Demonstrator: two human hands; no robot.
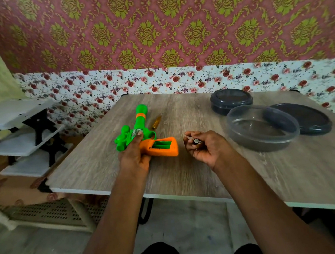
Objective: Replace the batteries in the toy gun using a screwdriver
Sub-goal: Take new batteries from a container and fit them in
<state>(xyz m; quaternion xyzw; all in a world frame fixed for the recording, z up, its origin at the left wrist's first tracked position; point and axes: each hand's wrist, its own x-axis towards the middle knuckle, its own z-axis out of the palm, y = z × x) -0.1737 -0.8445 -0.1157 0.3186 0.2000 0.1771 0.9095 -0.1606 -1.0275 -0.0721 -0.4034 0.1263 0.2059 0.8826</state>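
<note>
A green toy gun with an orange grip lies on the wooden table, barrel pointing away. The battery compartment in the grip is uncovered and shows green slots. My left hand grips the gun where body meets grip. To the right, my right hand is curled around a dark battery, held just above the table. A screwdriver with an amber handle lies behind the gun.
A clear round container stands to the right of my right hand, with a dark lid beside it and a closed dark container behind. A white tiered shelf stands left of the table.
</note>
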